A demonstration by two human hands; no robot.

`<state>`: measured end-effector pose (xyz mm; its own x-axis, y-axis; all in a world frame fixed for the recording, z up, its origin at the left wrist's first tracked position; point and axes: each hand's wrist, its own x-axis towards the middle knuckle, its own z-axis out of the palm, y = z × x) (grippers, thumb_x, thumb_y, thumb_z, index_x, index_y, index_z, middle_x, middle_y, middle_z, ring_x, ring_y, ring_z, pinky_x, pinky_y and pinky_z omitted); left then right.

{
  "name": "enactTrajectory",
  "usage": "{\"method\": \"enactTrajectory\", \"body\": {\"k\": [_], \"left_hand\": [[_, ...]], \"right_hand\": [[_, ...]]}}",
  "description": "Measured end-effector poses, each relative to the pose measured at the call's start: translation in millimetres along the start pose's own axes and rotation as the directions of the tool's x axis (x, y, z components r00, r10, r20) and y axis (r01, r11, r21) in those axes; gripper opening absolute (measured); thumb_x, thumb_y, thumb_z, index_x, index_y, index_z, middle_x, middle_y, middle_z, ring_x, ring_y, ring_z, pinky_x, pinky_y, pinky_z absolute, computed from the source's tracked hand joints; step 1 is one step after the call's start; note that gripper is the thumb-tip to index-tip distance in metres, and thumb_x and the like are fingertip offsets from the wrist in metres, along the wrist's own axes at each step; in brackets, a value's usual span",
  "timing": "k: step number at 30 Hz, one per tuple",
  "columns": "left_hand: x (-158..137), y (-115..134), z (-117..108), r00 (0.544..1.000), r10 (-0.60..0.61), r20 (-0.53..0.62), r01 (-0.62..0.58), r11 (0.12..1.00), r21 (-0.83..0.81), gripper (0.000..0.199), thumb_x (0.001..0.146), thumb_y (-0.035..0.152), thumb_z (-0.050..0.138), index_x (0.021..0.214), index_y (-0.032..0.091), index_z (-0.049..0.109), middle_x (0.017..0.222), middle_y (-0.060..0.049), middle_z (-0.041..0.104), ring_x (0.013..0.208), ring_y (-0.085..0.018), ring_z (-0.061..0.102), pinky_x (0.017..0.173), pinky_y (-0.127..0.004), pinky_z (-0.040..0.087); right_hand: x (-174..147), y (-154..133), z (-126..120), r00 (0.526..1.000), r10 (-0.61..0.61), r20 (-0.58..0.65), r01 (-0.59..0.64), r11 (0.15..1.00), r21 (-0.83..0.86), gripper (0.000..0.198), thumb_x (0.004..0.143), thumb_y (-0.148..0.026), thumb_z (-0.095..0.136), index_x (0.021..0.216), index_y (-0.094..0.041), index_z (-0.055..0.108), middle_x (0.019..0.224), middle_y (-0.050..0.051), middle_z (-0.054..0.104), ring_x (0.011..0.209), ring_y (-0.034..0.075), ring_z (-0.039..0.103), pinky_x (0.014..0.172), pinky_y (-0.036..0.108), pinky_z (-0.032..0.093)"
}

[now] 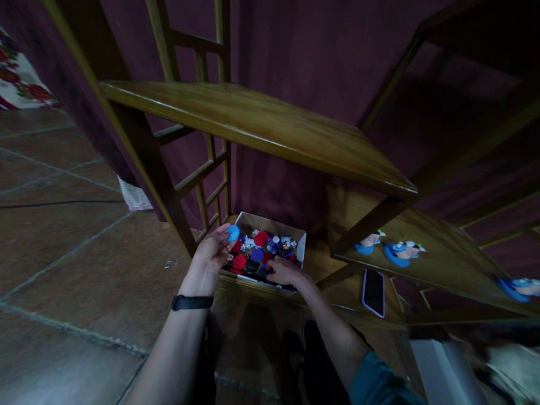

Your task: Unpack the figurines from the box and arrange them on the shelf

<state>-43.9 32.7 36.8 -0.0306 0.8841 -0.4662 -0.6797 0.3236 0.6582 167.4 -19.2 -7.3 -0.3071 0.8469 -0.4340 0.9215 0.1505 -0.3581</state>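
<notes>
My left hand (212, 250), with a dark band on its wrist, is closed on a light blue disc (232, 232) at the left edge of a shallow cardboard box (302, 247). Inside the box lie several small figurines and round pieces, among them a red disc (260, 239), another red disc (239, 261) and a dark blue disc (257, 255). My right hand (283, 271) reaches into the front right of the box, fingers bent down among dark pieces (252, 266). Its fingertips are partly hidden, so I cannot tell whether it grips anything.
A wooden shelf board (253, 124) juts out above the box. To the right, small figurines on blue bases (397, 256) stand on another shelf (442, 275). A phone (373, 292) lies on the lower board. Wooden lattice (202, 174) rises at the left.
</notes>
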Motion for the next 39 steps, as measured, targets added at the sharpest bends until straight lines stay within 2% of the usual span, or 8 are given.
{"method": "enactTrajectory", "body": {"k": [5, 9, 14, 19, 22, 26, 31, 39], "left_hand": [[-1, -1, 2, 1.0, 0.001, -0.003, -0.001, 1.0, 0.002, 0.025, 0.073, -0.004, 0.048, 0.088, 0.011, 0.061, 0.075, -0.007, 0.064, 0.061, -0.012, 0.062, 0.053, -0.022, 0.053], [-3, 0, 3, 1.0, 0.001, 0.006, -0.001, 1.0, -0.004, 0.024, 0.073, -0.005, 0.048, 0.088, 0.011, 0.06, 0.072, -0.006, 0.064, 0.058, -0.012, 0.061, 0.052, -0.021, 0.053], [-7, 2, 2, 1.0, 0.001, 0.018, -0.001, 1.0, -0.012, 0.026, 0.073, -0.005, 0.048, 0.09, 0.011, 0.06, 0.073, -0.006, 0.064, 0.059, -0.012, 0.061, 0.054, -0.021, 0.053], [-9, 4, 1, 1.0, -0.016, 0.01, 0.017, 0.999, -0.029, 0.028, 0.072, -0.005, 0.048, 0.092, 0.011, 0.06, 0.074, -0.006, 0.063, 0.06, -0.011, 0.061, 0.054, -0.021, 0.052], [-10, 4, 1, 1.0, -0.024, 0.001, 0.024, 0.999, -0.035, 0.028, 0.072, -0.005, 0.049, 0.092, 0.011, 0.059, 0.073, -0.006, 0.063, 0.061, -0.011, 0.061, 0.055, -0.02, 0.052], [-9, 5, 0, 1.0, -0.008, 0.001, 0.008, 0.999, -0.046, 0.025, 0.072, -0.005, 0.049, 0.089, 0.011, 0.059, 0.072, -0.006, 0.062, 0.061, -0.011, 0.06, 0.055, -0.021, 0.052], [-7, 6, -2, 1.0, -0.008, 0.012, 0.009, 0.997, -0.07, 0.028, 0.071, -0.007, 0.047, 0.089, 0.01, 0.059, 0.072, -0.005, 0.062, 0.061, -0.011, 0.06, 0.057, -0.021, 0.052], [-13, 6, 1, 0.999, -0.037, 0.0, 0.037, 0.999, -0.033, 0.029, 0.071, -0.005, 0.05, 0.094, 0.013, 0.058, 0.075, -0.005, 0.064, 0.061, -0.013, 0.062, 0.056, -0.023, 0.053]], "right_hand": [[0, -3, 7, 0.999, -0.046, -0.021, 0.045, 0.997, -0.059, 0.028, 0.072, -0.012, 0.051, 0.096, -0.023, 0.06, 0.101, 0.004, 0.054, 0.099, 0.017, 0.051, 0.078, 0.024, 0.035], [3, 5, 6, 0.997, -0.046, -0.069, 0.045, 0.999, -0.021, 0.027, 0.069, -0.009, 0.053, 0.091, -0.022, 0.061, 0.099, 0.004, 0.055, 0.096, 0.017, 0.051, 0.079, 0.025, 0.035], [11, 26, -8, 0.963, 0.113, -0.246, -0.072, 0.983, 0.166, 0.022, 0.071, -0.012, 0.054, 0.088, -0.023, 0.063, 0.093, 0.0, 0.059, 0.087, 0.014, 0.054, 0.074, 0.023, 0.037], [16, 34, -19, 0.915, 0.213, -0.342, -0.106, 0.946, 0.305, 0.022, 0.076, -0.012, 0.048, 0.088, -0.021, 0.064, 0.085, -0.001, 0.064, 0.078, 0.012, 0.057, 0.066, 0.021, 0.04], [13, 35, -20, 0.921, 0.236, -0.308, -0.156, 0.952, 0.262, 0.02, 0.075, -0.012, 0.051, 0.082, -0.023, 0.066, 0.084, -0.002, 0.065, 0.079, 0.012, 0.058, 0.065, 0.021, 0.039], [7, 38, -19, 0.958, 0.228, -0.173, -0.2, 0.966, 0.165, 0.02, 0.072, -0.009, 0.052, 0.078, -0.021, 0.067, 0.084, 0.0, 0.066, 0.08, 0.013, 0.058, 0.064, 0.02, 0.038], [7, 35, -23, 0.918, 0.259, -0.301, -0.243, 0.966, 0.091, 0.023, 0.079, -0.013, 0.047, 0.09, -0.024, 0.065, 0.1, 0.002, 0.064, 0.094, 0.016, 0.055, 0.077, 0.025, 0.038], [37, -13, -24, 0.898, -0.033, -0.438, 0.04, 0.999, 0.006, 0.03, 0.086, -0.015, 0.039, 0.11, -0.023, 0.057, 0.113, 0.004, 0.057, 0.107, 0.016, 0.045, 0.093, 0.028, 0.032]]}}
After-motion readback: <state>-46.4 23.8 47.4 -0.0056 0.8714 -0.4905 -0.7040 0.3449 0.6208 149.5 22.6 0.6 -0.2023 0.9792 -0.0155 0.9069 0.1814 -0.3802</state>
